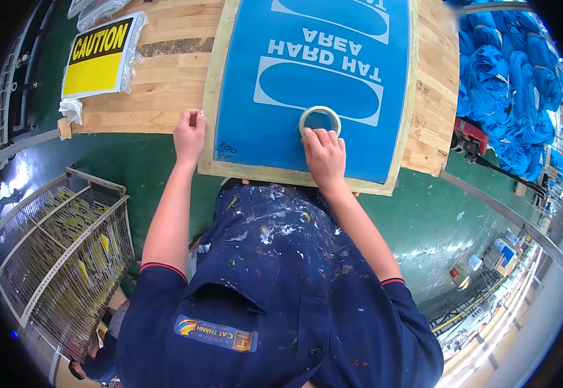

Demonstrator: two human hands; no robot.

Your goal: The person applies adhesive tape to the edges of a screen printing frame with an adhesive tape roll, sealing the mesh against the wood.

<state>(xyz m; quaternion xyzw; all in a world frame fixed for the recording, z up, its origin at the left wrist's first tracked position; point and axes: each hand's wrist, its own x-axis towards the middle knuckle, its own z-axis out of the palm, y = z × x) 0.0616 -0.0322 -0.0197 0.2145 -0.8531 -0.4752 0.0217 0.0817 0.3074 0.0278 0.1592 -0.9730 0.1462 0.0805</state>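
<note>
- Tape roll (320, 121): a pale ring of masking tape lies flat on the blue screen-print frame (314, 77), near the frame's lower edge and just below the lower oval of the white stencil that reads "HARD HAT AREA".
- Right hand (325, 157): its fingertips rest on the near rim of the tape roll, fingers bent over it; the grip looks like a light hold on the ring rather than a full clasp, and the roll sits on the mesh, not lifted.
- Left hand (189, 134): it sits at the frame's lower-left corner, fingers curled and pressing on the pale border there. Whether it pinches a tape end I cannot tell; nothing shows plainly between the fingers.
- Frame border: pale along the left side and the lower edge, which may be tape already laid or bare wood; the picture does not settle it. No loose strip runs from the roll to the left hand.
- Progress, as a judgement: the work looks early or between strips, with the roll parked on the frame and no tape drawn out.
- Desk (165, 71): the wooden desk carries the frame; to the frame's left lies a yellow CAUTION sign (99, 57) wrapped in clear plastic.
- Further off: a wire drying rack (55, 252) stands lower left of the frame on the green floor, and a heap of blue cloth (508, 84) lies to the frame's right.
</note>
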